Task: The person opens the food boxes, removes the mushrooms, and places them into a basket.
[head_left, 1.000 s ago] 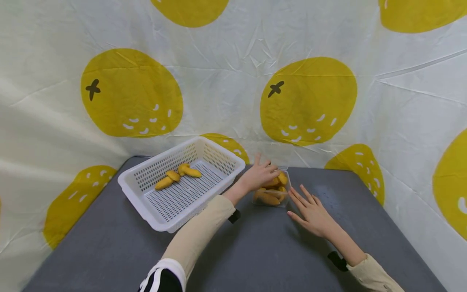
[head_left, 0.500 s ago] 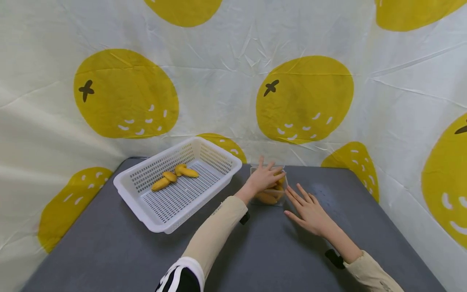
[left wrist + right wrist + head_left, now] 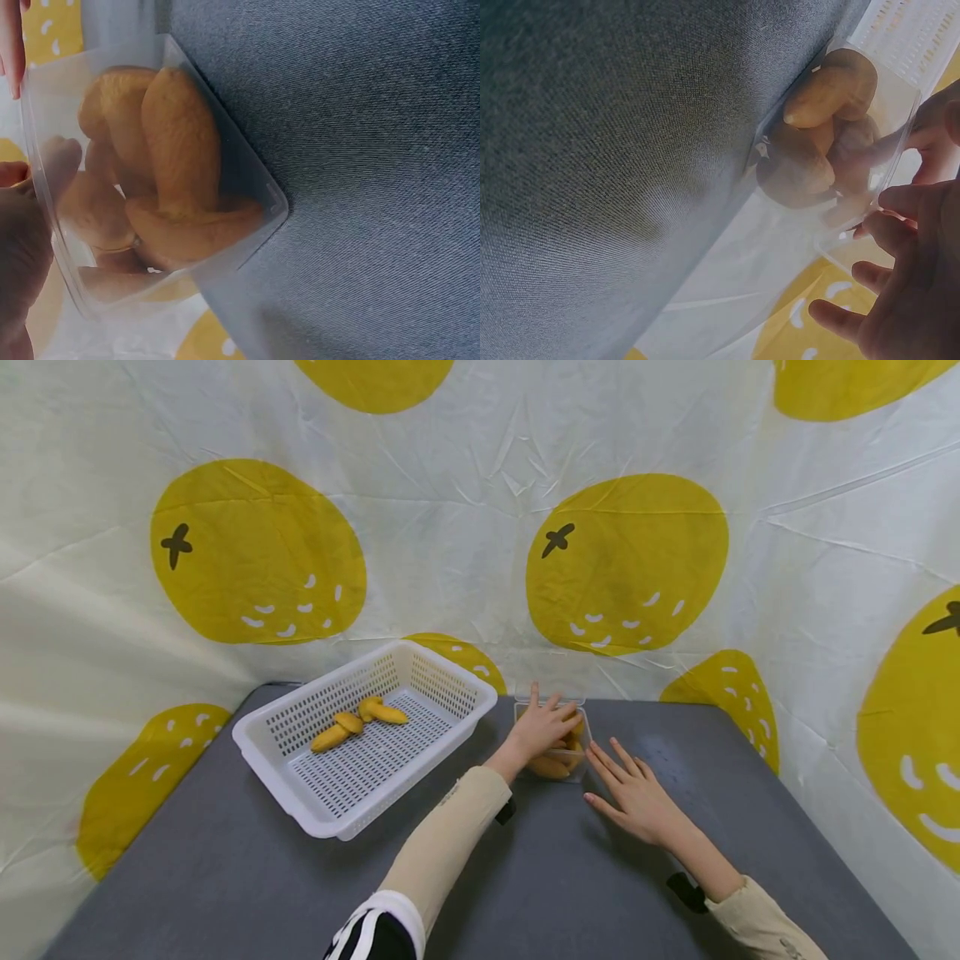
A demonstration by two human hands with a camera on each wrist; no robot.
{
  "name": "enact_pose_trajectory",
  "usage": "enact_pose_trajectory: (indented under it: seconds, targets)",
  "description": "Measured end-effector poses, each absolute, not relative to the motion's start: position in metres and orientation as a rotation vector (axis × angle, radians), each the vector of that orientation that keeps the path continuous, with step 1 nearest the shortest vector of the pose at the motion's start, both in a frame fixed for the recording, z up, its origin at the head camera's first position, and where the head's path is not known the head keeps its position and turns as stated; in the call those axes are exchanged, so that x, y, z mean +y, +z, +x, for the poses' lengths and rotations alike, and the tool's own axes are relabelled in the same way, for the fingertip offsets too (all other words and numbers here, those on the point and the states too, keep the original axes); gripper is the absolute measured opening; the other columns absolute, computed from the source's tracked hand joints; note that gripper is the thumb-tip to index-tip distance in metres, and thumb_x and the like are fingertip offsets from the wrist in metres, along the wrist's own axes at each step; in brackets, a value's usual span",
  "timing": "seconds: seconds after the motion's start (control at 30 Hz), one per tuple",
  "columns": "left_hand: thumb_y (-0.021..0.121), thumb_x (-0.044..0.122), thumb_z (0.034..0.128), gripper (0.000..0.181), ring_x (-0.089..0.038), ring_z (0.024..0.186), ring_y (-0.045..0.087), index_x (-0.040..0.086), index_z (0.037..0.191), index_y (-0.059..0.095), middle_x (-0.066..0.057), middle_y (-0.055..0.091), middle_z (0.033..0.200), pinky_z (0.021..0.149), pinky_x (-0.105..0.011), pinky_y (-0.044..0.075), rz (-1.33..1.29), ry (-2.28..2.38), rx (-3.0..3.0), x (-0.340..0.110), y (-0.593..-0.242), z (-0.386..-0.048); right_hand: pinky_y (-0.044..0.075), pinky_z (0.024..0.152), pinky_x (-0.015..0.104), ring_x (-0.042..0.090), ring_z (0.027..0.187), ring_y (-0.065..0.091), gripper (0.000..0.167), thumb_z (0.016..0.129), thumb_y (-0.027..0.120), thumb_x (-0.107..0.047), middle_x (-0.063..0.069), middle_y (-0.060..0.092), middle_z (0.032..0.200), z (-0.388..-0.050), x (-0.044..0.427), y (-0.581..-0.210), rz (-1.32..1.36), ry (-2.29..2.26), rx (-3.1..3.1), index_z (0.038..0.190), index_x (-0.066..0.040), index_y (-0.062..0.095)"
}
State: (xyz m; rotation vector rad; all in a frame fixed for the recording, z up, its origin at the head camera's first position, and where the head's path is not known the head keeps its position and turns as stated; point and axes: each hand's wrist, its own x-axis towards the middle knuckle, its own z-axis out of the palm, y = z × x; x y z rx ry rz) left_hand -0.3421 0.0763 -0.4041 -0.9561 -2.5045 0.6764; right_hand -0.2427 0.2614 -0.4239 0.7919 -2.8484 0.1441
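Straight and apart, the fingers of the right hand (image 3: 633, 797) reached the right side of a clear box (image 3: 240, 166) on the grey table (image 3: 570, 877). Just beyond, I saw the left hand (image 3: 537, 731) laid across the top of that box, its fingers spread and one digit dipping inside; from my distant seat I couldn't tell whether it touched the yellow mushrooms (image 3: 180, 139) heaped there. To the left, near the box, my head view gave me a white perforated basket (image 3: 375, 752) with two more mushrooms (image 3: 350, 722) lying on its floor. Behind hung a pale cloth (image 3: 442, 543) printed with yellow fruit (image 3: 258, 552).
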Motion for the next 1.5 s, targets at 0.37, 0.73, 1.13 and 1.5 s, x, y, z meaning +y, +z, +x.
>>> enact_pose_trajectory:
  seconds: [0.37,0.73,1.13,1.5]
  targets:
    - [0.043,0.019,0.0936,0.032,-0.021,0.126,0.035,0.029,0.123,0.039,0.005,0.039,0.134,0.103,-0.055,0.026,-0.949,0.528,-2.372,0.07,-0.405,-0.339,0.023,0.099,0.058,0.024,0.14,0.004,0.068,0.088,0.046,-0.048,0.009,0.025,0.147,-0.244,0.261,-0.425,0.81,0.167,-2.824,0.142,-0.014,0.023]
    - [0.044,0.014,0.0933,0.024,-0.018,0.112,0.047,0.024,0.115,0.043,0.001,0.048,0.116,0.102,-0.053,0.03,-1.046,0.455,-2.383,0.05,-0.39,-0.333,0.023,0.099,0.058,0.031,0.138,0.011,0.068,0.088,0.044,-0.049,0.008,0.024,0.148,-0.245,0.26,-0.423,0.805,0.155,-2.85,0.142,-0.015,0.022]
    - [0.039,0.027,0.0952,0.02,-0.018,0.102,0.048,0.022,0.112,0.049,-0.002,0.048,0.114,0.088,-0.034,0.043,-1.099,0.425,-2.222,0.033,-0.358,-0.327,0.024,0.098,0.059,0.031,0.138,0.012,0.067,0.088,0.044,-0.048,0.009,0.025,0.147,-0.247,0.262,-0.424,0.813,0.163,-2.847,0.141,-0.011,0.026]
    - [0.047,0.028,0.0909,0.025,-0.02,0.102,0.048,0.021,0.114,0.051,-0.004,0.05,0.111,0.09,-0.04,0.041,-1.12,0.307,-2.192,0.012,-0.319,-0.315,0.022,0.098,0.059,0.031,0.138,0.01,0.068,0.088,0.044,-0.049,0.009,0.023,0.148,-0.247,0.263,-0.423,0.829,0.175,-2.872,0.143,-0.015,0.019]
